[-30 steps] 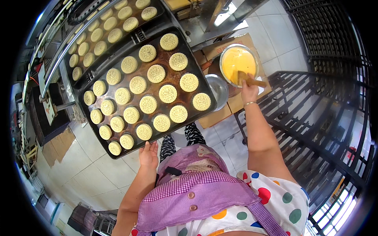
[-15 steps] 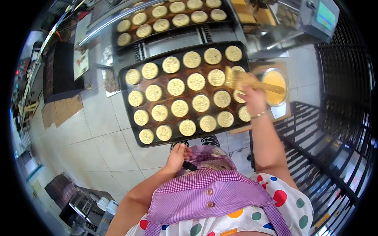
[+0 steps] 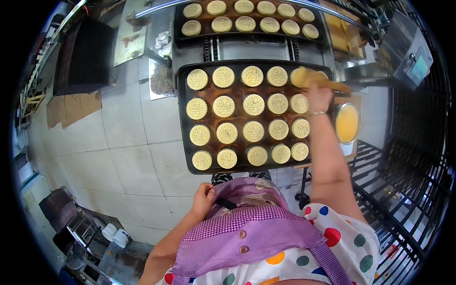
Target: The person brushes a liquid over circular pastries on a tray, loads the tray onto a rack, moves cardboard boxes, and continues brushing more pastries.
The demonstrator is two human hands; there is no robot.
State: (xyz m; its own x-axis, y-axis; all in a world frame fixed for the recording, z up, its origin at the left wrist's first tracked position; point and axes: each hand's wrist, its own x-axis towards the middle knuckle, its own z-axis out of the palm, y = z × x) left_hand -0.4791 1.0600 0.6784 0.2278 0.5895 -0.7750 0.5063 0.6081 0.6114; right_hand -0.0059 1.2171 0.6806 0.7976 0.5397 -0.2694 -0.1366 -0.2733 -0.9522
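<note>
The right hand is reaching out over the far right corner of the dark baking tray, its fingers closed round the wooden handle of a pastry brush. The brush head is resting on the round cake in the tray's far right corner, or hovering just above it; the bristles are blurring into the cake, so contact is hard to judge. The other moulded round cakes are sitting in even rows across the tray, pale with a patterned top. They look soft and unbaked, so I judge they would dent under a firm press and are wanting only light strokes. The brush looks light and stiff in the handle, soft at the head, and is best gripped mid-handle, as it is being held here. A bowl of yellow glaze is standing just beside the tray's right edge. The left hand is curling, fingers together, against the purple apron at the waist, pinching a dark strap. A second filled tray is lying beyond the first.
</note>
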